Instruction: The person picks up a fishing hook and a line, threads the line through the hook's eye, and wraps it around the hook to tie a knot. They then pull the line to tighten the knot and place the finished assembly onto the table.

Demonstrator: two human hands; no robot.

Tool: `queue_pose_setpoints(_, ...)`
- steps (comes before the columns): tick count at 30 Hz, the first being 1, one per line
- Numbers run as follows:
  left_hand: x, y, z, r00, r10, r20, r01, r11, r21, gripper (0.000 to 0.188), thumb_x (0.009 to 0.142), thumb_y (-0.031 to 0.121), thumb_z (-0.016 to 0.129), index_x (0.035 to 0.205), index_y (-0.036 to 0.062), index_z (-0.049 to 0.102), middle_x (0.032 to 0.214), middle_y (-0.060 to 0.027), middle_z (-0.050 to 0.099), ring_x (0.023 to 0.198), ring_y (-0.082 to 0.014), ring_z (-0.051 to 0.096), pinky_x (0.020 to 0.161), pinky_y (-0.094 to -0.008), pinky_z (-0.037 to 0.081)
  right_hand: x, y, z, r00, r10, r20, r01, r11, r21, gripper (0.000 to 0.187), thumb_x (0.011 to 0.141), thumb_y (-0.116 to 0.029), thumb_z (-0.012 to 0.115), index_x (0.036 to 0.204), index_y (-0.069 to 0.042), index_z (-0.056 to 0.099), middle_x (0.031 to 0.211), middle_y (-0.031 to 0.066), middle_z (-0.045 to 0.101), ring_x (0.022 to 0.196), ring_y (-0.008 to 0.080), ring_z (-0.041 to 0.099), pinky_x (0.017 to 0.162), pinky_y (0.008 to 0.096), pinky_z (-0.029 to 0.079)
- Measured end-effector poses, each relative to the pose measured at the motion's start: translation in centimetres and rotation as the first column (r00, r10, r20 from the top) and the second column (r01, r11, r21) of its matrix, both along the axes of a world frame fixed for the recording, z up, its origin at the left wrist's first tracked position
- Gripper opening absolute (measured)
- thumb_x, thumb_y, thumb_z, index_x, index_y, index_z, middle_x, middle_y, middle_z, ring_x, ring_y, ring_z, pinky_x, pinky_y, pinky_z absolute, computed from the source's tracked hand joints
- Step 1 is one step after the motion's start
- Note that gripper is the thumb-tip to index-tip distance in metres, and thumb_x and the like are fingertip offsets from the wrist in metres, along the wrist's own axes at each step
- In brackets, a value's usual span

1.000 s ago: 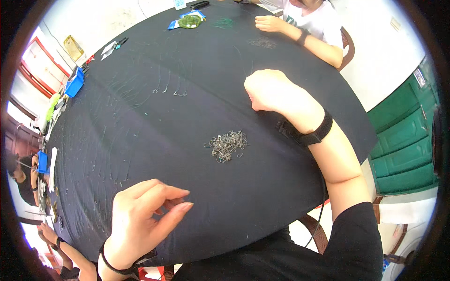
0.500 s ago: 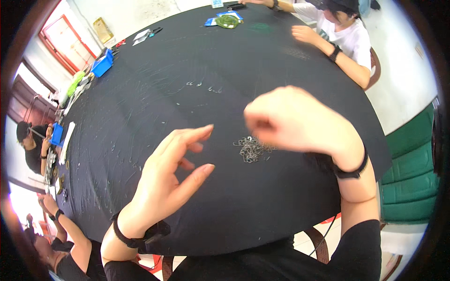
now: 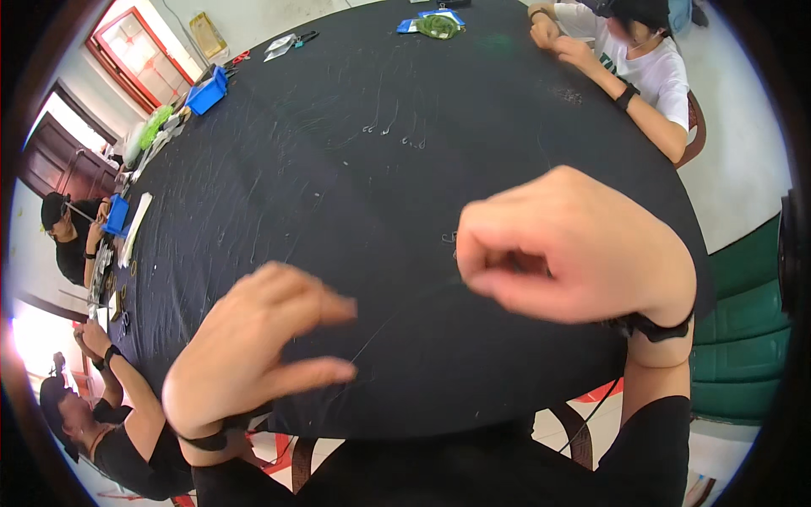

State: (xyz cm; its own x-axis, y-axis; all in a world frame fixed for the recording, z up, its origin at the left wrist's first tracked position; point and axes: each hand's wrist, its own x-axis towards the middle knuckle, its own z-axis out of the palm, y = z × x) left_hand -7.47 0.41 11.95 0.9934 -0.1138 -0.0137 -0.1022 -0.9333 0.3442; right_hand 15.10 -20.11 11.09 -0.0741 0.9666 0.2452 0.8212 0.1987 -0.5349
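I found the right hand with thumb and forefinger brought together in a loop; blur softened the tips, and I could not tell whether anything was pinched there. The left hand stood to its left, thumb and fingers apart, its outline smeared. A thin pale line ran just beside its thumb; I could not establish contact. A few small metal hooks showed at the right hand's left edge, on the black cloth; that hand concealed whatever lay behind it. Farther off, near the middle, I noted separate pale hooks with fine lines, their ends hard to trace. At far left was a blue bin; at far centre, a green bundle. At far right sat a co-worker, head partly cut off by the view's upper border; a greyish patch near that person's forearm was too small to identify.
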Motion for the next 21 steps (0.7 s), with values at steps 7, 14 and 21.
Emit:
queue_pose_setpoints(7,5.5,-2.5,-6.8,0.976,0.166,-0.139,-0.209,0.557,-0.804,0.039,0.105,0.026,0.056,0.136,0.0023,0.055,0.102,-0.0081,0.068,0.095,-0.0178,0.065,0.084,-0.0345,0.050,2.5,1.6,-2.2,0.991,-0.016,-0.133,0.003,0.995,-0.101,0.004,0.090,-0.005,0.064,0.087,-0.003,0.062,0.062,0.0048,0.062,0.053,0.0142,0.058,0.052,0.0282,0.042)
queue_pose_setpoints(14,7.9,-2.1,-8.0,0.939,0.016,-0.343,-0.343,0.026,-0.939,0.031,0.109,0.028,0.050,0.123,0.0021,0.061,0.079,0.0051,0.052,0.065,-0.0025,0.043,0.058,-0.0216,0.036,3.5,1.9,-2.2,0.989,-0.022,-0.147,-0.003,0.985,-0.170,0.009,0.092,-0.010,0.065,0.088,-0.002,0.063,0.061,0.0052,0.063,0.053,0.0132,0.057,0.052,0.0280,0.041)
queue_pose_setpoints(21,8.5,-3.0,-8.8,0.945,0.243,-0.220,-0.288,0.295,-0.911,0.018,0.102,0.020,0.065,0.105,0.0026,0.065,0.080,0.0088,0.057,0.065,0.0033,0.041,0.056,-0.0176,0.032,3.5,2.1,-2.9,0.992,-0.040,-0.123,0.014,0.978,-0.206,0.009,0.090,-0.010,0.064,0.086,-0.002,0.063,0.062,0.0055,0.063,0.055,0.0135,0.057,0.054,0.0289,0.042)
